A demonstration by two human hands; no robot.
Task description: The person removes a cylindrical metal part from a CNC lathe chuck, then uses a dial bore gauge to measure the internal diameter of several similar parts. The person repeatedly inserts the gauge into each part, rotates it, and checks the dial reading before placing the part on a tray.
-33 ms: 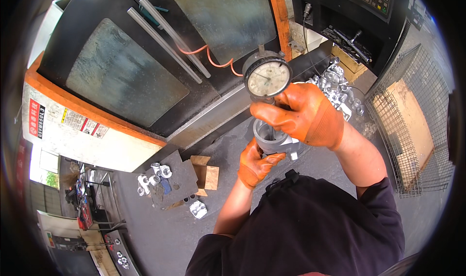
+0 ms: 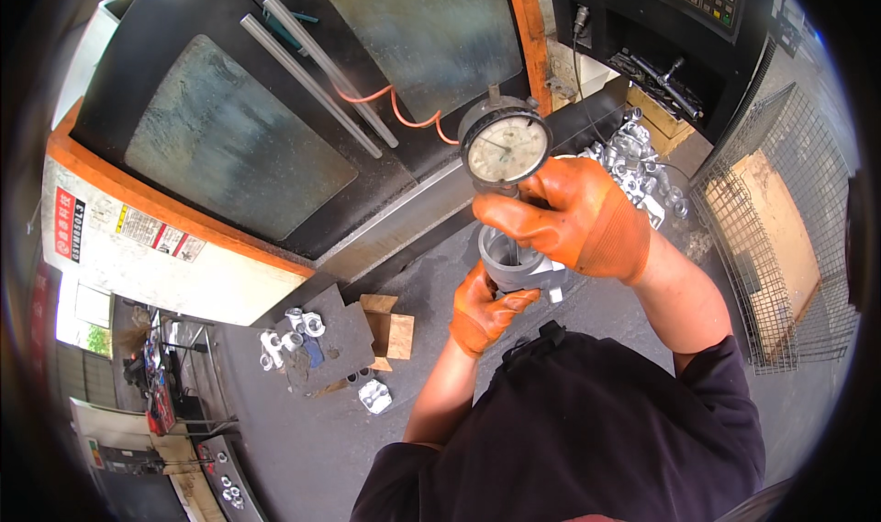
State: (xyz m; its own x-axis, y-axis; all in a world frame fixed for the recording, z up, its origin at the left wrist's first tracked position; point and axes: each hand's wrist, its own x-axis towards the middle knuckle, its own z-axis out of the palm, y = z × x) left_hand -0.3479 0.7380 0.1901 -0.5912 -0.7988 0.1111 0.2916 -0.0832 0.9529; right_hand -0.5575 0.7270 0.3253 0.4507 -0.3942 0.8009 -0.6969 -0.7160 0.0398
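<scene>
One round, pale-faced dial gauge with a dark rim point(image 2: 507, 148) was found in the grip of the right hand point(image 2: 574, 214), which wore an orange glove with a ribbed cuff; its fingers were clamped on the stem just below the dial. The stem ran down into the open mouth of a grey, cylindrical metal casting point(image 2: 512, 277); its depth inside could not be determined. The left hand point(image 2: 486, 309), likewise gloved in orange, held the casting low on its side, fingers closed against the wall, some of them hidden. Gauge and casting were both held above a grey floor point(image 2: 321, 439), in front of the wearer's dark shirt point(image 2: 569, 421). Beyond the right hand lay a heap of silver metal parts point(image 2: 633, 159); farther right stood a wire mesh cage point(image 2: 808, 164) containing a tan board point(image 2: 771, 237). To the left, smaller silver pieces point(image 2: 315, 324) sat on a dark flat panel point(image 2: 344, 313), near an opened brown cardboard box point(image 2: 399, 336).
</scene>
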